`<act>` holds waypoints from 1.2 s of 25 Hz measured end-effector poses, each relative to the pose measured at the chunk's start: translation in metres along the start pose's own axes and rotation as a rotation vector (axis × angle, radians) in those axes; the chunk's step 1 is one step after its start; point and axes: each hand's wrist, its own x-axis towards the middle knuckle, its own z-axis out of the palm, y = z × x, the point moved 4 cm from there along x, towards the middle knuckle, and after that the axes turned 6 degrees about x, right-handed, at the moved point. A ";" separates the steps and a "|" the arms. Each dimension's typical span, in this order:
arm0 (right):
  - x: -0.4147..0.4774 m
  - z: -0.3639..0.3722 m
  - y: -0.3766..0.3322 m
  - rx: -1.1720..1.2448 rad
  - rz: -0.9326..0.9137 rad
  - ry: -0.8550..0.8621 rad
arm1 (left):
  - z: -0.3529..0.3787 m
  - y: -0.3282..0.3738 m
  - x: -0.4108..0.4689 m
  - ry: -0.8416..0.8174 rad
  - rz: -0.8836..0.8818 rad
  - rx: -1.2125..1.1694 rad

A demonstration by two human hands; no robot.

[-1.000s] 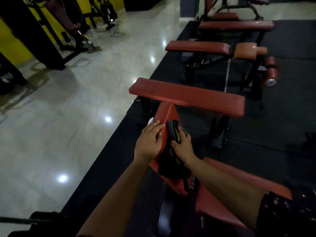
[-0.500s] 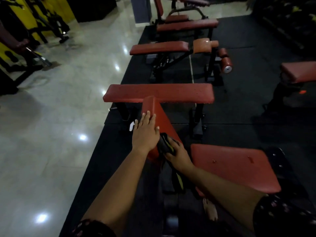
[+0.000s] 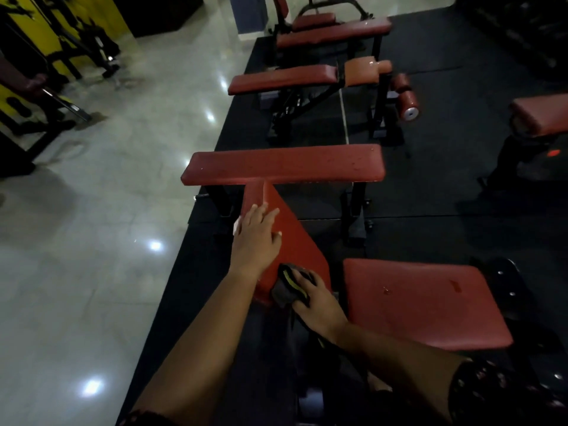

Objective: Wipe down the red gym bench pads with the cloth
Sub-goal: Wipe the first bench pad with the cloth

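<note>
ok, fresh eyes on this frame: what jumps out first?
The two hands at centre: the left hand lies flat on the tilted red back pad, and the right hand grips a dark cloth against its lower end. Then the red flat bench just beyond, crosswise, and the glossy pale floor on the left.

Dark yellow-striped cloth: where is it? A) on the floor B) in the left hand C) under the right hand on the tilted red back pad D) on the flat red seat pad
C: the right hand grips the dark yellow-striped cloth against the lower end of the tilted red back pad.
</note>
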 end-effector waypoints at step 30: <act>0.223 -0.071 0.019 -0.038 0.095 -0.089 | 0.014 0.004 0.002 0.125 -0.021 0.261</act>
